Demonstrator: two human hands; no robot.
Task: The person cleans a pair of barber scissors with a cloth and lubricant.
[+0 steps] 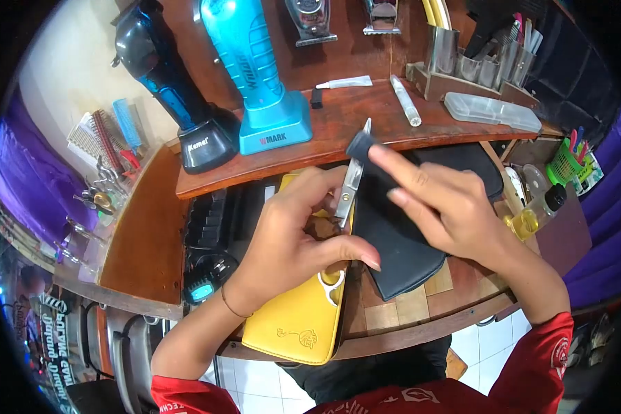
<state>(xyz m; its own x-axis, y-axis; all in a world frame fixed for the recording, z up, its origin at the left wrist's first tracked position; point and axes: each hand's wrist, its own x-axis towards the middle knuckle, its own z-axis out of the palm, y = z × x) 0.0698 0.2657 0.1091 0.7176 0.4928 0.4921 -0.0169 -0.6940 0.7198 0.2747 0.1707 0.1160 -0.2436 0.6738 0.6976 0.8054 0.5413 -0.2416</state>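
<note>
Position: slim silver metal scissors point(350, 190) are in the left hand point(276, 214), blades up and away from the wearer, over a yellow case with an embossed emblem point(290, 334) and beside a flat black case point(407, 259).

Left: fingers curl round the scissors near the pivot; thumb extends below, set apart from them. Full contact is hidden by the hand.

Right: a small dark pad point(359, 146) lies across the upper blade, just short of the tip. The index finger of the right hand point(448, 200) is straight and reaches the pad; a second fingertip stands apart, near the blade but off it. Whether the pad is pinched from behind or wrapped on the finger: cannot tell.

Technique (judgement):
- Firm left hold at the pivot, so the blades do not twist under side load.
- Pad flat to the metal, pressure light and even; the thin tip gives least support.
- Strokes along the blade, from pivot towards tip, never across or into the edge.
- Pad kept between skin and steel; second fingertip well off the edge.
- Tip angled clear of the red-brown wooden shelf point(221, 178), against knocks.
</note>
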